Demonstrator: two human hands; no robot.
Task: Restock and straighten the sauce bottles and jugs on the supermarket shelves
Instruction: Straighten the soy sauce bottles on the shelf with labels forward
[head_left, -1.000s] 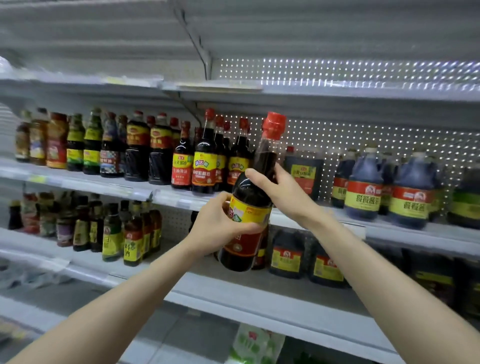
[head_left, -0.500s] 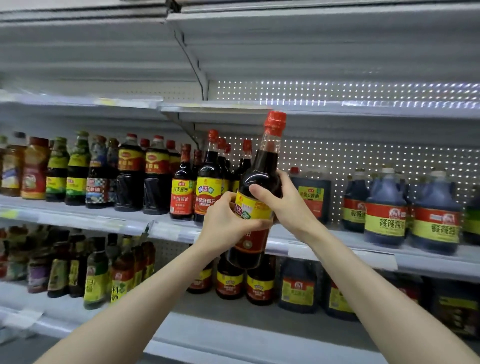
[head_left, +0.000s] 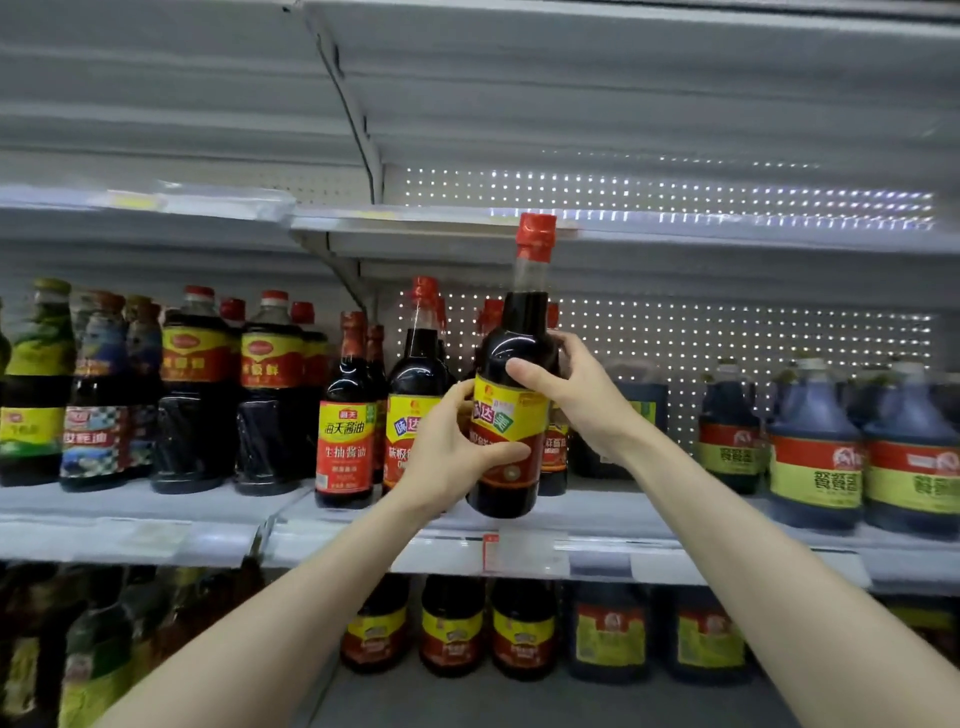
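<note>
- Holding the sauce bottle (head_left: 511, 338) upright, the left hand (head_left: 447, 457) wraps the lower label zone: thumb across the front, fingers curled round the left side.
- The right hand (head_left: 576, 400) grips the shoulder: thumb on the front just above the label, fingers curled round the right side.
- Body: tall and round, with clear walls filled with near-black liquid. The surface is glossy, with light reflections above the right thumb.
- Neck: narrow, free of liquid at the top, closed with a red cap (head_left: 536, 236) well above both hands.
- Label (head_left: 506, 415): a smooth printed wrap, with a yellow band between the two thumbs and a red band under the left thumb.
- Base: below the left-hand fingers, over the front of the white shelf (head_left: 597, 506); contact with the shelf cannot be determined.
- A matching bottle (head_left: 415, 374) stands just left of the left-hand fingers.
- Blue jugs (head_left: 813, 452) with red-and-yellow labels stand right of the right wrist.
- A perforated back panel (head_left: 727, 338) lies behind the fingers.
</note>
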